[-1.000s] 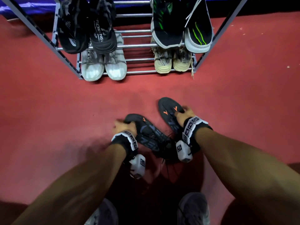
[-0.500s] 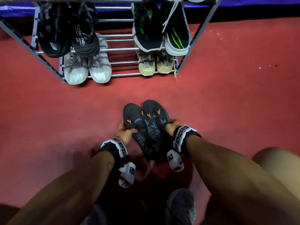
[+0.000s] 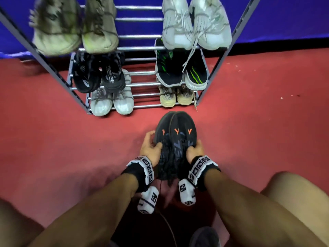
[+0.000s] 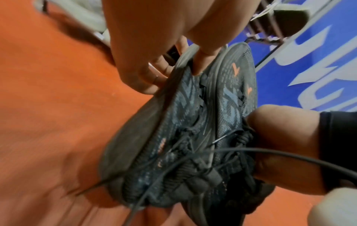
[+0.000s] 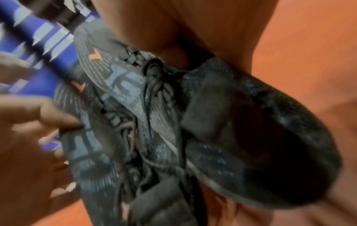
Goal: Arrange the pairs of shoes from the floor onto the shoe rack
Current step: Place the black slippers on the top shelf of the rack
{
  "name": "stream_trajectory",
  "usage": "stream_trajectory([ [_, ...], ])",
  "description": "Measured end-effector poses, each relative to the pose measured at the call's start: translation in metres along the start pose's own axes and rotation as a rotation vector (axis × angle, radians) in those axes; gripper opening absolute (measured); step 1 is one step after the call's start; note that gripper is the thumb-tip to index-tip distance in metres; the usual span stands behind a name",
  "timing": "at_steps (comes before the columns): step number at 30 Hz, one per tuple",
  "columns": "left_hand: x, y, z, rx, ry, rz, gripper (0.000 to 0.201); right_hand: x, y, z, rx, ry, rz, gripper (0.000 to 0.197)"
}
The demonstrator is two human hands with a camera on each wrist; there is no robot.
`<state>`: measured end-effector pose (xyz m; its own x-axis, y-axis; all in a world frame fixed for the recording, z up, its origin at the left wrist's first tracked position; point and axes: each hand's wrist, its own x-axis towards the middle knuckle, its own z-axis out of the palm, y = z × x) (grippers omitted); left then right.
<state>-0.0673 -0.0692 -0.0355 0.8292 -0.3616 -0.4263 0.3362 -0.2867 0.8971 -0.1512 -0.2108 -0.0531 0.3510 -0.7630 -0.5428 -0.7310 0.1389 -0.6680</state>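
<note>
A pair of black shoes (image 3: pixel 175 138) with small orange marks is held side by side, lifted off the red floor, toes toward the shoe rack (image 3: pixel 142 84). My left hand (image 3: pixel 150 148) grips the left shoe (image 4: pixel 173 137) from its outer side, thumb on top. My right hand (image 3: pixel 195 151) grips the right shoe (image 5: pixel 251 130) from the right. Loose black laces (image 4: pixel 193 160) hang at the heels. The rack's shelves hold several pairs, with a bare gap in the middle of each shelf.
On the rack sit olive shoes (image 3: pixel 74 27) and pale grey shoes (image 3: pixel 194 24) on top, black sandals (image 3: pixel 98 72) and black-green shoes (image 3: pixel 179 68) below. A blue banner (image 3: pixel 284 24) backs the rack. My own foot (image 3: pixel 204 236) stands below the hands.
The two black shoes, apart on the floor a second ago, have been brought together and lifted forward toward the rack. The view has tilted up, showing the top shelf.
</note>
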Motion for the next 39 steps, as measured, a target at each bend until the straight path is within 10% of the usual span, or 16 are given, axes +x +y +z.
stream_trajectory([
  [9, -0.001, 0.151, -0.017, -0.130, 0.350, 0.259, 0.023, -0.013, -0.108, -0.020, 0.536, 0.109, -0.230, 0.033],
  [16, -0.015, 0.267, -0.028, -0.198, 0.315, 0.551, 0.014, -0.051, -0.224, -0.076, 0.769, 0.187, -0.483, 0.063],
  [24, -0.009, 0.401, -0.030, -0.240, 0.390, 0.617, 0.009, -0.074, -0.346, -0.154, 0.589, 0.162, -0.576, 0.021],
  [34, 0.040, 0.462, -0.027, -0.124, 0.361, 0.485, 0.031, -0.040, -0.421, -0.185, 0.284, 0.110, -0.626, 0.047],
  [39, 0.041, 0.455, -0.025, 0.117, 0.271, 0.398, 0.035, -0.040, -0.422, -0.187, 0.093, 0.078, -0.623, 0.024],
])
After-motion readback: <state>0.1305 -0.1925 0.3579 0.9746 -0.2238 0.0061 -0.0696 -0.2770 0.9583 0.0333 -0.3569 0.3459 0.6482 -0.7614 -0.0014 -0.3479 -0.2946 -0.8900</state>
